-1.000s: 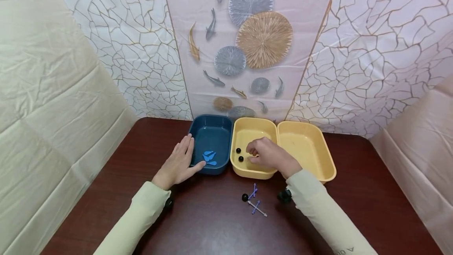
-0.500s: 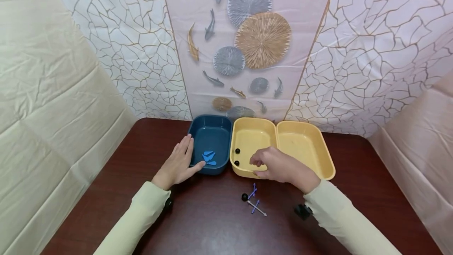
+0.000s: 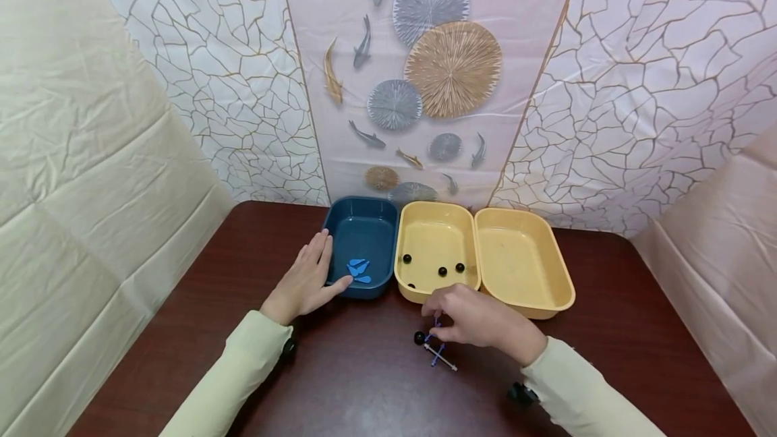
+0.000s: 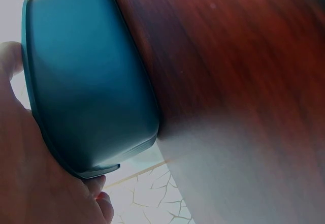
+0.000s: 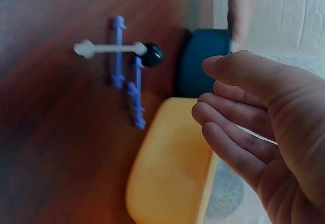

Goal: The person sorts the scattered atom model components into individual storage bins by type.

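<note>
My left hand rests with straight fingers along the left rim of a dark blue tray, which holds several light blue teardrop-shaped pieces. My right hand hovers, fingers loosely bent and holding nothing, at the front edge of the middle yellow tray. Below it on the table lie a black ball, a white rod with knobbed ends and several purple rods. Part of the purple rods is hidden behind that hand in the head view. Several black balls sit inside the middle yellow tray.
A second yellow tray stands right of the middle one, the trays side by side along the back of the brown table. A patterned cloth hangs behind them.
The right hand has come out of the middle yellow tray toward me, over the rods. More black balls now show in that tray, and one has rolled. The left hand stays put.
</note>
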`<state>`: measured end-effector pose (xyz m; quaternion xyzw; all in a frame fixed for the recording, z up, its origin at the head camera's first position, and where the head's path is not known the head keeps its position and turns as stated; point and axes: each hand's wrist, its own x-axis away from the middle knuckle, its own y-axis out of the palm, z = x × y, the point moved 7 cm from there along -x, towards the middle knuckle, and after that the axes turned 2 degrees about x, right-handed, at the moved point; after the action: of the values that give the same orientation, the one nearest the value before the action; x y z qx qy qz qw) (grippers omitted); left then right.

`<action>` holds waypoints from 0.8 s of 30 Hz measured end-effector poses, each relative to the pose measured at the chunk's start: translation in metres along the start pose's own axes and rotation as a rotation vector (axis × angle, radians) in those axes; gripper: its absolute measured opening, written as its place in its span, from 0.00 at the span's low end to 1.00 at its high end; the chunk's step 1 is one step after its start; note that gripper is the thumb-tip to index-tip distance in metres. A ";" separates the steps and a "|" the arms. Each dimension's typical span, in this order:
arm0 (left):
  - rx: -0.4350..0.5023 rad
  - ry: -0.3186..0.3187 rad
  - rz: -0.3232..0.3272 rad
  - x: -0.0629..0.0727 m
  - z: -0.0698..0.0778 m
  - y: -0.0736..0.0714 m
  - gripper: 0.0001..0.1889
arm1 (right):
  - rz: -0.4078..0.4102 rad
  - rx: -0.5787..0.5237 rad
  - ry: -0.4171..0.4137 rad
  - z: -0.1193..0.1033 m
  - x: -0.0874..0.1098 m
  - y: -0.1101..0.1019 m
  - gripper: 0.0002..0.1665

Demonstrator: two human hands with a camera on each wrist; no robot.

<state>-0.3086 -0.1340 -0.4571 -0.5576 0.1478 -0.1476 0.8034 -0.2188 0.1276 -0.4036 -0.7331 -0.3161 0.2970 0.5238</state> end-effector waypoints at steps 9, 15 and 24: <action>0.013 0.000 -0.002 0.000 0.000 0.000 0.54 | -0.050 -0.011 0.026 -0.001 -0.005 0.028 0.11; 0.019 0.010 0.011 0.000 0.001 -0.002 0.53 | -0.065 0.031 0.005 -0.003 -0.010 0.039 0.10; 0.023 0.017 0.010 0.000 0.002 -0.002 0.53 | -0.067 0.027 -0.013 -0.006 -0.012 0.043 0.09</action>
<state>-0.3077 -0.1328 -0.4550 -0.5464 0.1557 -0.1498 0.8092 -0.2152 0.1042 -0.4423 -0.7132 -0.3397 0.2882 0.5413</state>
